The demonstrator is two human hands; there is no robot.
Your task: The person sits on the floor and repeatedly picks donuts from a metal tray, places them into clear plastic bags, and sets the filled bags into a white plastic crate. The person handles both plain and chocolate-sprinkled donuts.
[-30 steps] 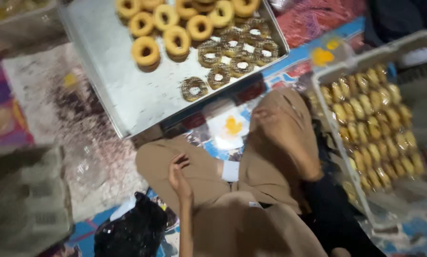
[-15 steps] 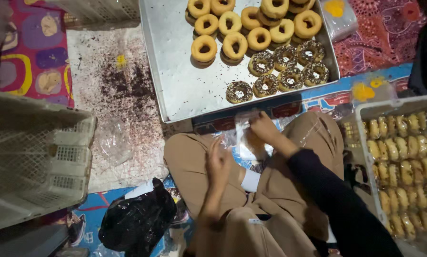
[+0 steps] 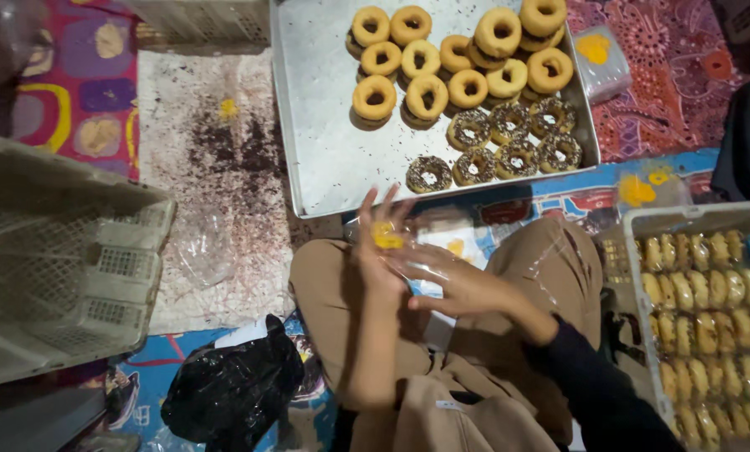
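Together, the left hand (image 3: 381,251) and right hand (image 3: 458,285) pinch a crinkly clear plastic bag (image 3: 417,243) above the lap, just below the flat metal tray (image 3: 325,125) of round, glossy doughnuts (image 3: 467,84).

tray (image 3: 325,125): ahead of the knees, donuts (image 3: 467,75) on it
crate (image 3: 57,259): left
basket (image 3: 634,251): right, holding pastries (image 3: 709,318)

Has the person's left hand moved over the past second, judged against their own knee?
Yes. The left hand has risen off the left thigh toward the metal tray, meeting the right hand at a clear plastic bag over the lap.
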